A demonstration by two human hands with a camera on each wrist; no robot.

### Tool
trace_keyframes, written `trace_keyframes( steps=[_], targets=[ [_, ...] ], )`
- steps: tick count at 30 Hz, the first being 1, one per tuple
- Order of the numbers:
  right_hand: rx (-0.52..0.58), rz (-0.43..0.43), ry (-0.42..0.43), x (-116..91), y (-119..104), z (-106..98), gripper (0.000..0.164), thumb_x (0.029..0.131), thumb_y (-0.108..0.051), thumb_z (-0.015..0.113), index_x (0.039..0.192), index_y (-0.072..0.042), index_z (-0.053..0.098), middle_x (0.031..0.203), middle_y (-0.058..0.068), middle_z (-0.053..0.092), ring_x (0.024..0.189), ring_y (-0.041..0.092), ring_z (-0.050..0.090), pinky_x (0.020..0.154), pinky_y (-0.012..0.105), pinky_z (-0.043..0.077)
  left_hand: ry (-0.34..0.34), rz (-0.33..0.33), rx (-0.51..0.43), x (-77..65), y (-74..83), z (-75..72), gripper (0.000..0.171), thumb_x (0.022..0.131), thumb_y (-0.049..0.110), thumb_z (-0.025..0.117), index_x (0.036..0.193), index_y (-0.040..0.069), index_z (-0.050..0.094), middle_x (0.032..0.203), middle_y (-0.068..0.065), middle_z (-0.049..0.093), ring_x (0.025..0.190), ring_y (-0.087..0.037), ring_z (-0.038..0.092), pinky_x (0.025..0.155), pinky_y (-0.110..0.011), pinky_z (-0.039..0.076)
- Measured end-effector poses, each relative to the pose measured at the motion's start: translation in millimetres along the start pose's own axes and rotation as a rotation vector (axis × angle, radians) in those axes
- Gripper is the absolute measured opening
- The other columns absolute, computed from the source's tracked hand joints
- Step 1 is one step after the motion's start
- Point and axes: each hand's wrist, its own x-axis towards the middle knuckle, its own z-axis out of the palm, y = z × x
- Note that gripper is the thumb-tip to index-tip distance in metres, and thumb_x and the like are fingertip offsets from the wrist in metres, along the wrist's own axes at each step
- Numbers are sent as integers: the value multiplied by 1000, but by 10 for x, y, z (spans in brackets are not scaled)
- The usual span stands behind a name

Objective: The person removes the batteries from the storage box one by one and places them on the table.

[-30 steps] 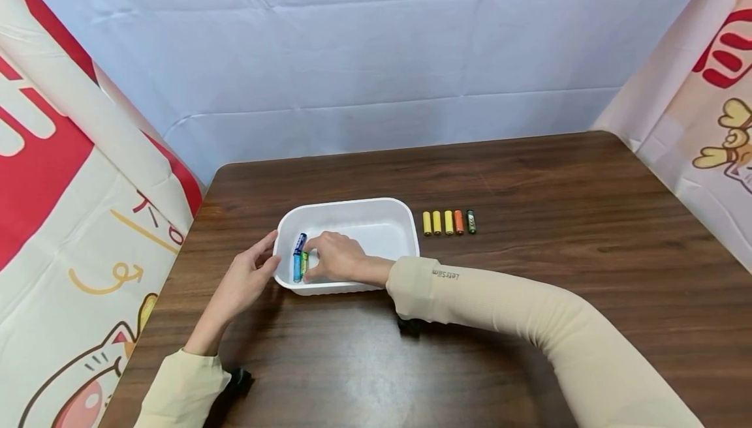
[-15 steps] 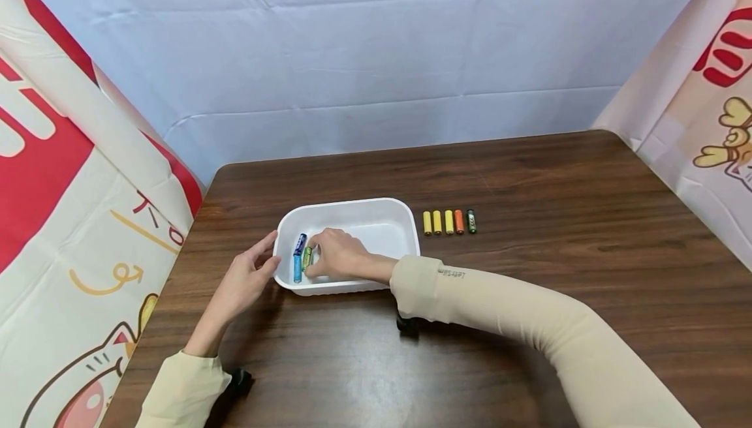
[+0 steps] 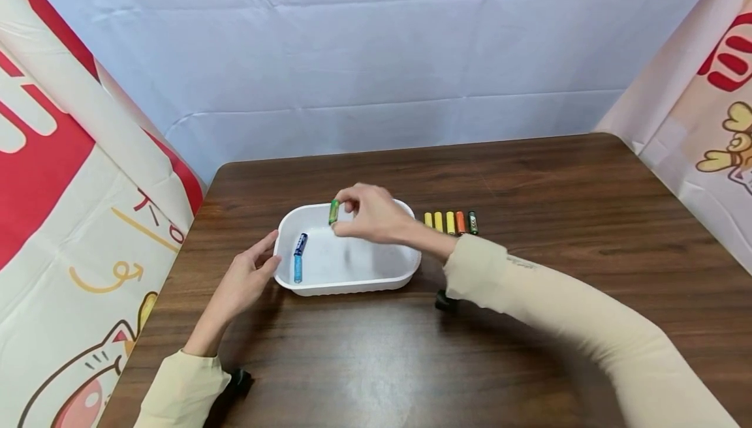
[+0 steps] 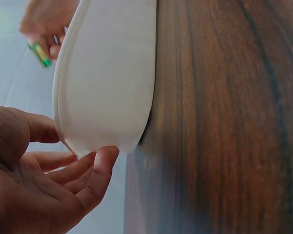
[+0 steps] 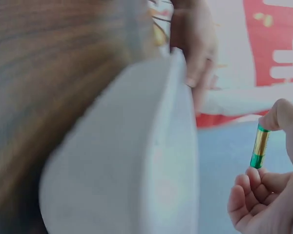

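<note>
A white plastic tub (image 3: 346,286) stands on the table, with a dark blue battery (image 3: 301,243) and a light blue battery (image 3: 297,269) lying end to end at its left inside. My right hand (image 3: 376,214) is raised over the tub's far side. Between thumb and fingertip it pinches a green and gold battery (image 5: 260,147) by its two ends. My left hand (image 3: 243,281) touches the tub's left end from outside; in the left wrist view its thumb is at the rim and its relaxed fingers rest against the outer wall.
Right of the tub, three yellow batteries (image 3: 438,222), an orange battery (image 3: 461,222) and a dark green battery (image 3: 472,222) lie in a row on the brown wooden table (image 3: 558,193). A pale cloth (image 3: 376,56) hangs behind the table, with printed cloths at both sides.
My right hand has lifted the green battery from beside the blue ones and moved it up, away and to the right. The left hand and the tub have stayed put.
</note>
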Motion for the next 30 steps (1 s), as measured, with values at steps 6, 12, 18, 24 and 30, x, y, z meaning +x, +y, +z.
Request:
trace_keyframes(
  steps=[6,12,18,24,30],
  targets=[
    [35,-6,73,-194,81,-561,26,79,-19,74,104,-12,71,95,7,61,86,17,57,78,30,47,-7,-7,-2,1,16,-6,55,107,12,53,158,-1,36,138,-28,60,116,-33,62,89,-39,54],
    [-25,26,148,-441,224,-1042,28,83,-19,73,110,-11,70,98,5,62,88,18,58,80,29,48,-6,-21,-3,-1,27,0,55,107,12,54,158,0,37,138,-28,59,113,-31,62,85,-35,53],
    [-81,68,197,-693,545,-1323,26,87,-16,72,112,-8,68,99,7,61,89,20,56,78,22,45,0,-22,-4,-8,20,8,55,107,12,53,158,-1,37,138,-28,60,115,-31,62,93,-43,53],
    [-128,156,172,-930,880,-1453,27,90,-17,72,115,-10,66,103,8,61,92,20,55,79,25,43,0,-15,-10,-3,9,9,54,107,11,52,158,-1,37,139,-27,60,117,-33,62,93,-44,53],
    [-165,173,123,-1113,1222,-1451,27,90,-14,73,115,-7,65,103,9,60,91,22,55,77,25,43,-13,-22,-8,-13,27,3,55,108,14,52,159,0,36,144,-27,56,119,-33,62,92,-42,54]
  ],
)
